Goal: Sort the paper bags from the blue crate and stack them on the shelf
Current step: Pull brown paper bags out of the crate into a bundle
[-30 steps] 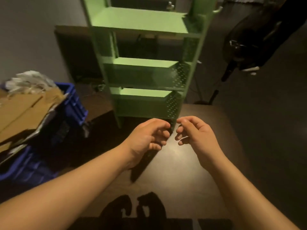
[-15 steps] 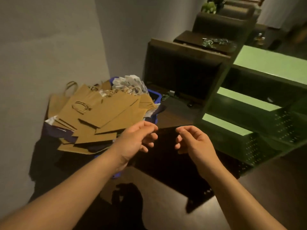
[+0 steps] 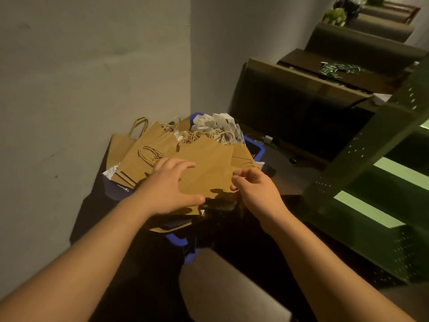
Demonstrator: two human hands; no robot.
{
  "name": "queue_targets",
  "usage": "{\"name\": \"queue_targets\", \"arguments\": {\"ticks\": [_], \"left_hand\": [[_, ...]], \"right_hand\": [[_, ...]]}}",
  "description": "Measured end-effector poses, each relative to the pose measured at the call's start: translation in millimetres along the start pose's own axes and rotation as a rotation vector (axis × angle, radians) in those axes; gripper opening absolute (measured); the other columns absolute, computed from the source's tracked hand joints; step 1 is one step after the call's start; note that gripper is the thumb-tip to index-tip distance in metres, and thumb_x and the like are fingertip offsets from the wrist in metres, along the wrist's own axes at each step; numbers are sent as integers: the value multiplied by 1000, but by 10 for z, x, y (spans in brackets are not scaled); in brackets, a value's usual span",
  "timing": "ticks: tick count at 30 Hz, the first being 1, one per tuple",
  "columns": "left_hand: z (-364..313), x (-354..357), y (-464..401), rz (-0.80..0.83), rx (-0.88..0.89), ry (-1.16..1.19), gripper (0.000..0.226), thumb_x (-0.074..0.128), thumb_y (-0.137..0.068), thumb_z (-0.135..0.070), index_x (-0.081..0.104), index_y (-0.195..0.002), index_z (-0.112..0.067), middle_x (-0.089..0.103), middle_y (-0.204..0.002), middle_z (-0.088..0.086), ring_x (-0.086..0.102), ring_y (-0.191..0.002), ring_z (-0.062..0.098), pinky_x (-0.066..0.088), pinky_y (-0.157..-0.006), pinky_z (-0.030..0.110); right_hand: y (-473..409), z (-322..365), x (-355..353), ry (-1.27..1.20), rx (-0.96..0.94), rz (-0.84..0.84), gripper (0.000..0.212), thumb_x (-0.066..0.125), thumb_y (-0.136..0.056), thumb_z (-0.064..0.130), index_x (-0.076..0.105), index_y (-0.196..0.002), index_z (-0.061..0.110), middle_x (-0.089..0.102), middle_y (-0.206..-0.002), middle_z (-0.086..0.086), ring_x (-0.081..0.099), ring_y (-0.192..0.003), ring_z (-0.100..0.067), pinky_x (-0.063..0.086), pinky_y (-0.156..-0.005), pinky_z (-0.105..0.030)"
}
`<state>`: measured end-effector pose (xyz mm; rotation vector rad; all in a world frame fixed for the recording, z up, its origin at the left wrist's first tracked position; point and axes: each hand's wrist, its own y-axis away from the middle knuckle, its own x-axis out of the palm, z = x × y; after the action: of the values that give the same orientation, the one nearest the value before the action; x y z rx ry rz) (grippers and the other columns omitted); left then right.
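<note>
A blue crate (image 3: 260,148) stands in the corner, heaped with flat brown paper bags with twisted handles and some white patterned ones (image 3: 216,123) at the back. My left hand (image 3: 170,189) lies with spread fingers on the topmost brown bag (image 3: 209,168), thumb at its near edge. My right hand (image 3: 254,189) has its loosely curled fingers at that bag's right edge; whether it pinches the paper is unclear. The green metal shelf (image 3: 362,208) rises at the right, its visible levels bare.
Grey walls meet behind the crate. A dark cabinet (image 3: 299,108) stands between the crate and the shelf, with small green items on its top. A grey box-like surface (image 3: 232,282) lies just below the crate in front of me.
The view has turned further left toward the crate. Both hands moved forward from open air onto the top brown bag.
</note>
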<state>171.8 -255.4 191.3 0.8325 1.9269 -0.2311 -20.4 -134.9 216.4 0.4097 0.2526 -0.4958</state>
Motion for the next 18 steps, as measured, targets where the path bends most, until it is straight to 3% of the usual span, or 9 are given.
{"name": "queue_targets", "arguments": {"ticks": [3, 5, 7, 10, 12, 14, 16, 18], "left_hand": [[52, 133, -121, 108, 7, -97, 115, 76, -69, -72, 10, -160, -49, 4, -171, -17, -10, -158, 18, 8, -126, 60], [57, 193, -172, 145, -30, -133, 116, 77, -72, -65, 5, -161, -47, 0, -172, -14, -10, -158, 22, 5, -126, 60], [46, 235, -197, 128, -52, -149, 112, 75, -78, -60, 5, -163, -42, 6, -172, -10, 0, -159, 24, 10, -126, 55], [37, 258, -201, 37, -42, -182, 96, 66, -87, -59, 13, -163, -36, 24, -168, -7, 21, -154, 22, 24, -124, 50], [28, 231, -184, -8, -13, -195, 84, 60, -91, -62, 22, -161, -37, 36, -163, -8, 31, -148, 21, 32, -119, 48], [13, 193, -159, -39, 38, -196, 71, 55, -96, -61, 30, -158, -38, 46, -155, -9, 40, -141, 19, 39, -113, 43], [6, 173, -131, -76, 85, -208, 57, 51, -102, -50, 38, -155, -38, 54, -148, -11, 46, -134, 16, 44, -106, 38], [-1, 164, -105, -140, 110, -219, 48, 47, -105, -38, 43, -153, -40, 57, -145, -13, 48, -132, 13, 45, -101, 34]], "right_hand": [[-165, 76, 102, 91, 46, 22, 29, 61, -99, 34, 59, -126, 23, 66, -116, 2, 68, -95, -13, 60, -79, -31], [-246, 95, 156, 144, 79, 40, 41, 61, -98, 36, 55, -135, 21, 62, -126, 1, 64, -102, -14, 59, -88, -35], [-295, 89, 195, 185, 125, 58, 50, 61, -96, 38, 52, -141, 18, 60, -132, -2, 62, -111, -18, 56, -98, -41], [-334, 61, 233, 202, 181, 85, 56, 62, -93, 40, 51, -142, 16, 61, -132, -4, 63, -111, -20, 55, -99, -43], [-366, 47, 232, 169, 220, 95, 54, 64, -91, 41, 55, -138, 15, 64, -126, -6, 66, -107, -22, 57, -97, -44], [-371, 68, 216, 41, 292, 114, 39, 64, -94, 35, 61, -126, 13, 68, -119, -13, 70, -105, -28, 58, -95, -47], [-347, 97, 199, -113, 351, 126, 23, 62, -98, 27, 63, -114, 11, 68, -118, -20, 70, -105, -32, 58, -95, -50], [-325, 109, 185, -283, 407, 137, 24, 58, -101, 28, 58, -115, 9, 65, -122, -22, 69, -108, -34, 57, -96, -49]]}}
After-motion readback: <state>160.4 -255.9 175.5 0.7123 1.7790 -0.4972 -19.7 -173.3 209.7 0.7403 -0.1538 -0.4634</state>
